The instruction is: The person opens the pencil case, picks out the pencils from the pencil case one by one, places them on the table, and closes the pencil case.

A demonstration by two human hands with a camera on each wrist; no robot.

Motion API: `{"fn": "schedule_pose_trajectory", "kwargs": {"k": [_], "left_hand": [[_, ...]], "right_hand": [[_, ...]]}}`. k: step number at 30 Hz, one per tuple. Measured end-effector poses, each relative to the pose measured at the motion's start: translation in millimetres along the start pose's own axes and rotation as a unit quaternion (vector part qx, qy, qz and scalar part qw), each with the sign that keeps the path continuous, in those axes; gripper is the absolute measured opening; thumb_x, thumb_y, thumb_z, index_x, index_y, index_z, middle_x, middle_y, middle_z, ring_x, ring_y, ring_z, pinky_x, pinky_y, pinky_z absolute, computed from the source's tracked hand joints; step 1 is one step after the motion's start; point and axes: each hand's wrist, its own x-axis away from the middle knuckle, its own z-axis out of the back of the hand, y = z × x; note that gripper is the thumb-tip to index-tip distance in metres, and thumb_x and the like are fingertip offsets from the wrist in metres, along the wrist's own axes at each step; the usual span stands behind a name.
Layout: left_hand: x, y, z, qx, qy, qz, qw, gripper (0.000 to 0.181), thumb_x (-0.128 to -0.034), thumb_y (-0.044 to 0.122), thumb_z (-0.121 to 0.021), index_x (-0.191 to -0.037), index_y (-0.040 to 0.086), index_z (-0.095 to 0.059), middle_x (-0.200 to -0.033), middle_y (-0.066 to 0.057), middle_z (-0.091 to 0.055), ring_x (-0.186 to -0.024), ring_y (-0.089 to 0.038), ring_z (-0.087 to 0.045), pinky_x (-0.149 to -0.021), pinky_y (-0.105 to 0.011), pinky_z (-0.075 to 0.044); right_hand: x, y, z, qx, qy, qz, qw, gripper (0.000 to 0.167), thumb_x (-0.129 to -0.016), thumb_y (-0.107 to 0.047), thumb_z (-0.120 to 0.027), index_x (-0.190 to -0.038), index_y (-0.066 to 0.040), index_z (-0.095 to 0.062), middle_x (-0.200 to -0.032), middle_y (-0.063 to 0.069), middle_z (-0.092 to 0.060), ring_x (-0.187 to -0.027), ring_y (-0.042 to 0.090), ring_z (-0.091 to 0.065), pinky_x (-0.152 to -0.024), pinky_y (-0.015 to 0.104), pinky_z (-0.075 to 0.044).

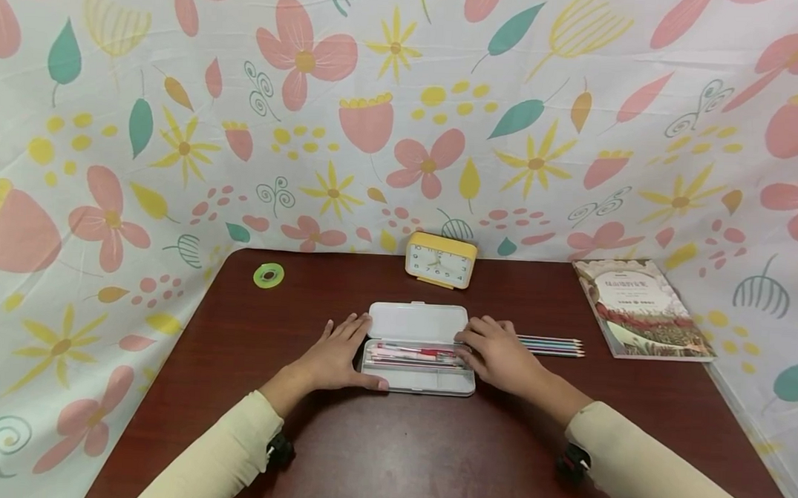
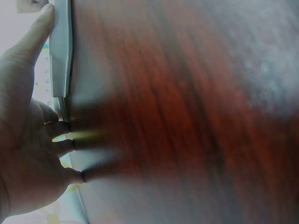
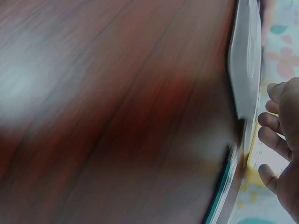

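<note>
Your white pencil case (image 1: pixel 400 380) lies on the dark table (image 1: pixel 403 457), lid (image 1: pixel 417 322) folded back, pens and pencils (image 1: pixel 413 354) crowding its rear side. Your left hand (image 1: pixel 334 357) spreads wide against one end; your right hand (image 1: pixel 500 356) bends loosely over the other, nothing visibly held.

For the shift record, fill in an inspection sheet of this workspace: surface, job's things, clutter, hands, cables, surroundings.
Surface: dark red-brown wood-grain table, glossy.
Job's things: white pencil case, lid open, pens and pencils inside; more colored pencils to its right.
Clutter: green tape roll, yellow alarm clock, illustrated book.
Hands: left hand spread at the case's left end, thumb at its front; right hand at the right end, exact contact unclear.
Cables: nothing seen.
Surroundings: floral-printed cloth behind the table.
</note>
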Motion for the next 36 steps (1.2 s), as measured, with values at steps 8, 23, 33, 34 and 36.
{"fn": "schedule_pose_trajectory", "kwargs": {"k": [8, 23, 33, 34, 36], "left_hand": [[-1.3, -1.8, -2.1, 0.004, -0.001, -0.001, 1.0000, 0.135, -0.0849, 0.083, -0.077, -0.178, 0.008, -0.015, -0.187, -0.011, -0.018, -0.175, -0.036, -0.013, -0.137, -0.071, -0.010], [-0.3, 0.4, -0.9, 0.009, -0.002, -0.002, 1.0000, 0.133, -0.0869, 0.080, -0.078, -0.178, 0.006, -0.016, -0.187, -0.012, -0.018, -0.175, -0.037, -0.013, -0.136, -0.072, -0.010], [-1.0, -0.6, -1.3, 0.006, -0.004, 0.001, 1.0000, 0.134, -0.0868, 0.081, -0.078, -0.178, 0.006, -0.015, -0.187, -0.012, -0.018, -0.175, -0.036, -0.013, -0.137, -0.072, -0.011], [-0.7, -0.4, -0.9, 0.005, -0.004, 0.001, 1.0000, 0.134, -0.0867, 0.081, -0.078, -0.178, 0.007, -0.015, -0.187, -0.012, -0.018, -0.175, -0.036, -0.013, -0.137, -0.072, -0.011], [-0.5, -0.6, -0.6, 0.006, -0.004, 0.000, 1.0000, 0.134, -0.0864, 0.082, -0.077, -0.178, 0.007, -0.015, -0.187, -0.012, -0.018, -0.175, -0.036, -0.013, -0.137, -0.072, -0.011]], "right_hand": [[-24.1, -32, -15, -0.018, -0.032, 0.035, 0.9987, 0.018, -0.104, -0.028, -0.080, -0.118, -0.017, -0.081, -0.107, -0.003, -0.066, -0.101, 0.018, -0.062, -0.085, 0.046, -0.049], [-38.9, -61, -34, 0.002, -0.081, 0.064, 0.9947, 0.019, -0.108, -0.028, -0.074, -0.124, -0.018, -0.080, -0.112, -0.002, -0.066, -0.105, 0.017, -0.066, -0.081, 0.041, -0.054], [-42.3, -64, -36, -0.005, -0.084, 0.064, 0.9944, 0.015, -0.108, -0.024, -0.074, -0.121, -0.018, -0.079, -0.111, -0.002, -0.065, -0.104, 0.017, -0.065, -0.081, 0.040, -0.057], [-42.6, -64, -36, -0.005, -0.081, 0.065, 0.9945, 0.015, -0.108, -0.023, -0.075, -0.121, -0.018, -0.079, -0.111, -0.002, -0.065, -0.103, 0.017, -0.065, -0.081, 0.039, -0.057], [-42.9, -64, -36, -0.005, -0.076, 0.067, 0.9949, 0.014, -0.107, -0.022, -0.075, -0.119, -0.018, -0.079, -0.110, -0.002, -0.065, -0.101, 0.017, -0.064, -0.080, 0.039, -0.057]]}}
